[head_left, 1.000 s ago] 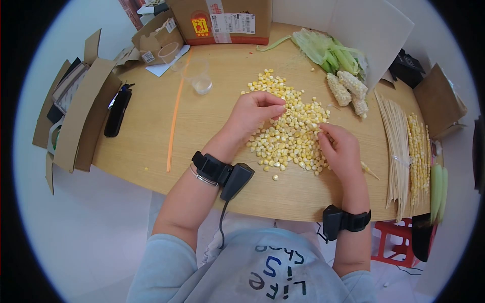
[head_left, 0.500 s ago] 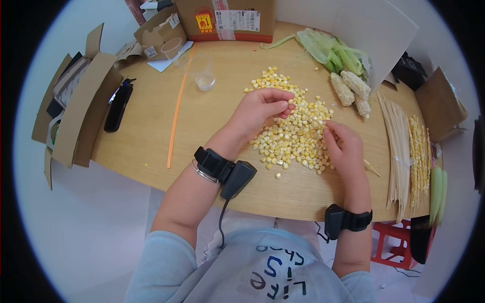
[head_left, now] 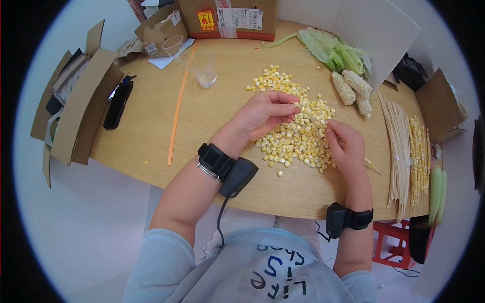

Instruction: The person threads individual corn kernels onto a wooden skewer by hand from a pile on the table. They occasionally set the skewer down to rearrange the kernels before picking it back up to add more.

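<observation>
Over a loose pile of yellow and white corn kernels (head_left: 293, 144), my left hand (head_left: 268, 112) is closed in a pinch, with a corn kernel (head_left: 296, 104) at its fingertips. My right hand (head_left: 347, 146) is closed on a thin bamboo skewer; its lower end (head_left: 373, 165) sticks out past the hand's right side and looks yellowish there. The skewer's other end points toward my left fingertips, and much of its length is hidden by my right hand. The two hands are close together but apart.
To the right lie a bundle of bare skewers (head_left: 396, 151), skewers threaded with kernels (head_left: 419, 156) and green husk pieces (head_left: 438, 197). Stripped cobs (head_left: 343, 88) and husks (head_left: 333, 50) lie behind the pile. Clear cups (head_left: 206, 78), an orange strip (head_left: 178, 116) and cardboard boxes (head_left: 91, 96) stand left.
My left hand has shifted slightly right, toward the right hand. My right hand stays almost in place, still holding the skewer.
</observation>
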Available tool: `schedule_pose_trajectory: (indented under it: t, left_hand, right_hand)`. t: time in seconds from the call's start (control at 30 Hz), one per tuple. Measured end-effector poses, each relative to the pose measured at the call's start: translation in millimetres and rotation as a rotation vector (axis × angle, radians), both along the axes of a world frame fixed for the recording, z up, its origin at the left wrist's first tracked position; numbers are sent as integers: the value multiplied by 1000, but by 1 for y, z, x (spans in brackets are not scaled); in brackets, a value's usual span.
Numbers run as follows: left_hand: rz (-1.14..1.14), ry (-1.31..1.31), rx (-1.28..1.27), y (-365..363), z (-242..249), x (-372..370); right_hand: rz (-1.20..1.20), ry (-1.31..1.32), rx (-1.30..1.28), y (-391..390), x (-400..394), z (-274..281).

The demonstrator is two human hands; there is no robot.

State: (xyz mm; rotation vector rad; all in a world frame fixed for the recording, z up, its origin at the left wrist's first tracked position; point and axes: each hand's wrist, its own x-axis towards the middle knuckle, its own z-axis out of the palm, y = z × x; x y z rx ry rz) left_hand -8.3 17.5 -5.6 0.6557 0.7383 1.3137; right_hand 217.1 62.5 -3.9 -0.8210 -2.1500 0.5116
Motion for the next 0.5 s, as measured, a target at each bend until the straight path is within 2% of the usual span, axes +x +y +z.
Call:
schedule_pose_trajectory:
  t: [0.23,0.3,0.5]
  left_hand:
    - [-10,-23,3,3,-7,0]
    - [-84,-15,22,4,-10,0]
    - [-34,25,14,2,-6,3]
  right_hand:
    - [10,-43,43,0,0,1]
    - [16,-34,25,0,-1,1]
    - [-7,-18,-35,-2,-2,2]
